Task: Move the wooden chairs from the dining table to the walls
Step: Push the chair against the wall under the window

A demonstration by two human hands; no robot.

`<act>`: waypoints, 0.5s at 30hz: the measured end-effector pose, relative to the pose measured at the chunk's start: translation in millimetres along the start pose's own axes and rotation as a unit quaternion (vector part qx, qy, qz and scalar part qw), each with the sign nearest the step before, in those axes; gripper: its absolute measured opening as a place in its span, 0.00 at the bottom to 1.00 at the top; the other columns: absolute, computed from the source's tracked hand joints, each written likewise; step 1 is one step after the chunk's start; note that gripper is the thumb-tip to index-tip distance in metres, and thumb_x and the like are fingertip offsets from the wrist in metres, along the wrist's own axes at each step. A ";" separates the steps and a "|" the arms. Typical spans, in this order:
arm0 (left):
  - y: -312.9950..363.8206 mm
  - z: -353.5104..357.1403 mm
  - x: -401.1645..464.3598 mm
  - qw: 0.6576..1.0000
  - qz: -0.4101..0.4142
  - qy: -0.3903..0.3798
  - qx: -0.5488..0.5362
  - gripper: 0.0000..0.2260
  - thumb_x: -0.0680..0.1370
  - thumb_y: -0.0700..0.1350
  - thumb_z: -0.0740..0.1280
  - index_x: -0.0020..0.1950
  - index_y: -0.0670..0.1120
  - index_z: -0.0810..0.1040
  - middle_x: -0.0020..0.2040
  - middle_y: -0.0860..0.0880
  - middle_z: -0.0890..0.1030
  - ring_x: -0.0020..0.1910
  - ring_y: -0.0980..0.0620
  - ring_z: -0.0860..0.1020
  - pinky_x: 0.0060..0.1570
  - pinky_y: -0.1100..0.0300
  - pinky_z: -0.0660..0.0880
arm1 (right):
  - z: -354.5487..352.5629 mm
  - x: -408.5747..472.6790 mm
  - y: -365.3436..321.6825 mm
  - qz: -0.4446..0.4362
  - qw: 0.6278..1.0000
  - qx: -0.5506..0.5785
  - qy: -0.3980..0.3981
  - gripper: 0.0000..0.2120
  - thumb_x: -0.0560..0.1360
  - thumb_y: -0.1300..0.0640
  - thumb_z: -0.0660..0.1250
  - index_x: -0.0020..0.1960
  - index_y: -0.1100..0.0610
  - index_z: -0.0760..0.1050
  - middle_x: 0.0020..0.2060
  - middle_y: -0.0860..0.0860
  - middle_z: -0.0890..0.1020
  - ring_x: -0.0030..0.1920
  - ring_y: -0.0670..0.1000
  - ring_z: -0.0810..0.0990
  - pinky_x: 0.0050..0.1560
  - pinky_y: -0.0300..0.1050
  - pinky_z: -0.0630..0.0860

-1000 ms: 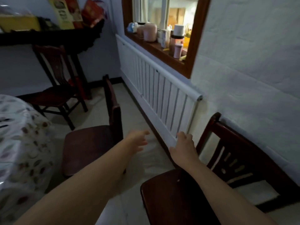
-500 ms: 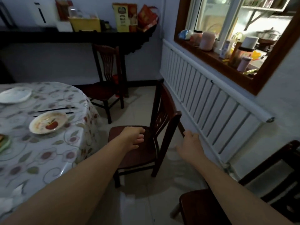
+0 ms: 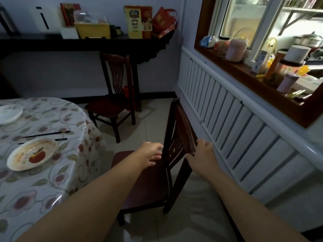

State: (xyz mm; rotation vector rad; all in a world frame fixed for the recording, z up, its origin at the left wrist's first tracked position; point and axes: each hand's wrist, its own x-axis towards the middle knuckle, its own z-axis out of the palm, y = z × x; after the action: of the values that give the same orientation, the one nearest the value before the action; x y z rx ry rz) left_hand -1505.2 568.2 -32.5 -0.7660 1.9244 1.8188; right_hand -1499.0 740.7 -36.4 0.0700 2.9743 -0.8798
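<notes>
Chair [image 3: 153, 173] stands between table [image 3: 57, 182] and radiator [image 3: 232, 119]. Right hand [image 3: 201, 156] grips its top rail; left hand [image 3: 151, 152] hovers, fingers loosely spread. Judged rigid, fairly heavy; hold by backrest.

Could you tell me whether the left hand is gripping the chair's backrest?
No, the left hand hovers open over the near chair; only the right hand holds its backrest.

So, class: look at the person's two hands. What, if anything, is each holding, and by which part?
The right hand grips the near wooden chair by the near end of its backrest's top rail. The left hand holds nothing, hovering open over the seat.
</notes>
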 end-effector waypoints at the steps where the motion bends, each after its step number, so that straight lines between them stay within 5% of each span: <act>1: 8.6 7.8 10.3 1.000 0.000 0.000 0.004 0.13 0.77 0.44 0.64 0.61 0.44 0.72 0.54 0.45 0.78 0.45 0.51 0.77 0.55 0.51 0.70 | -1.2 13.1 1.3 0.006 1.000 0.001 -0.001 0.24 0.74 0.54 0.68 0.64 0.59 0.63 0.63 0.59 0.65 0.58 0.57 0.70 0.49 0.43 0.68; 8: 52.2 56.5 81.0 0.999 -0.002 -0.003 0.034 0.08 0.77 0.46 0.65 0.53 0.45 0.72 0.45 0.48 0.77 0.49 0.48 0.76 0.51 0.53 0.69 | 12.2 80.8 14.4 0.039 0.998 -0.004 -0.052 0.22 0.73 0.55 0.68 0.61 0.60 0.63 0.61 0.59 0.66 0.60 0.59 0.70 0.51 0.46 0.70; 15: 73.8 85.9 157.0 0.999 0.001 -0.009 0.047 0.21 0.77 0.52 0.66 0.66 0.43 0.71 0.64 0.44 0.75 0.62 0.43 0.73 0.52 0.56 0.67 | 34.8 133.4 16.1 0.064 0.992 -0.009 -0.109 0.27 0.74 0.54 0.67 0.68 0.58 0.58 0.63 0.59 0.66 0.60 0.58 0.72 0.52 0.47 0.71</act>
State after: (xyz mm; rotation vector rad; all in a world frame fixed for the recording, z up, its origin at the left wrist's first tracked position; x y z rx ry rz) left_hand -1681.1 634.5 -78.9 -0.7146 1.9830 1.7178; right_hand -1630.4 739.5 -81.0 0.1526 2.7398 -0.7888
